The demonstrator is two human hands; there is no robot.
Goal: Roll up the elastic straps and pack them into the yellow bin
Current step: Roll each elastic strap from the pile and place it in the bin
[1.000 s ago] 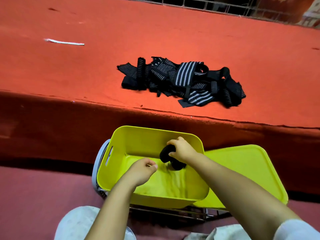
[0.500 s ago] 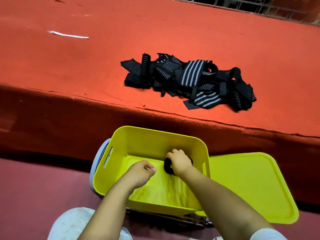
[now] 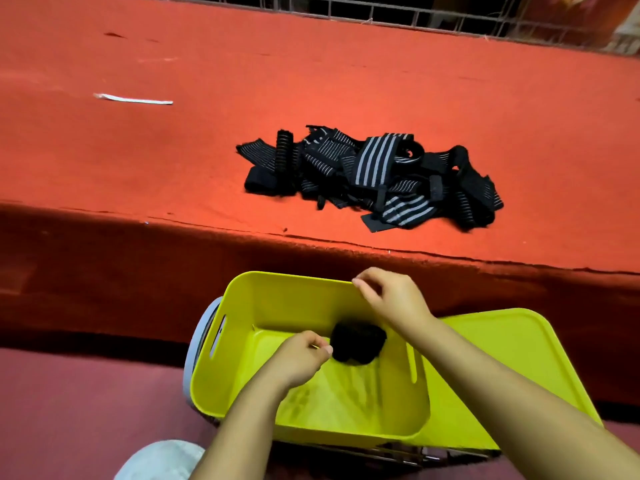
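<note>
Head view, looking down. Red felt-covered tabletop (image 3: 311,81) fills the upper frame; its front edge runs left to right, dropping slightly toward the right. Loose heap of black elastic straps with grey stripes (image 3: 374,178) lies on it near that edge, long axis roughly parallel to the edge; the widest striped band on top runs up and away. Thin white strip (image 3: 133,98) lies flat far left of the heap, well apart. Wire mesh fence (image 3: 450,19) runs along the far side.

Below the tabletop edge: open yellow plastic bin (image 3: 273,306), slot handles in its left and right walls. Flat yellow plastic lid (image 3: 502,358) lies just beside it on the right. Pale round object (image 3: 195,344) shows behind the bin's left wall, mostly hidden.

Rolled black elastic strap (image 3: 358,342) sits on the bin floor by the far wall, untouched.

Left hand (image 3: 299,358): inside the bin, just left of the roll, fingers curled, grip clenched on nothing visible. Right hand (image 3: 394,297): above the far rim, fingers loose, grip released.
</note>
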